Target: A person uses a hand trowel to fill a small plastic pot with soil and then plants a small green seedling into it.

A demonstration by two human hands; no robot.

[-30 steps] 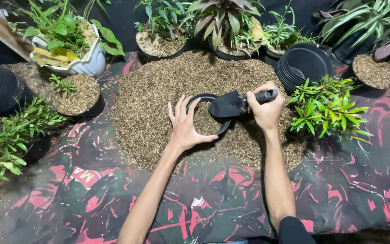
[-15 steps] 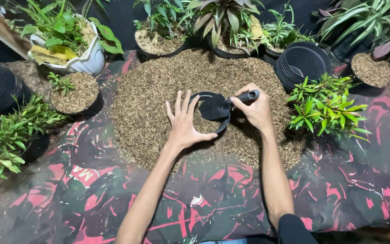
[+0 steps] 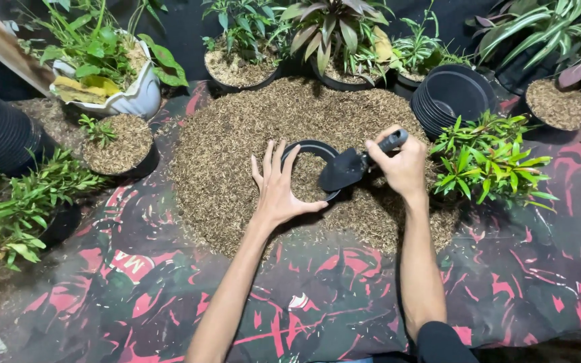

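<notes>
Centrally, a small black pot (image 3: 309, 176) sits sunk in the heap of brown husk (image 3: 250, 134), partly filled. Left hand (image 3: 278, 188) lies at the pot's 9 o'clock, fingers spread open, palm cupping the rim. Right hand (image 3: 399, 165) sits at 3 o'clock, fist closed on the handle of a black trowel (image 3: 345, 168). Trowel's long axis runs from 2 o'clock down to 8 o'clock, blade tipped over the pot's right rim. Left hand is nearer the pot.
</notes>
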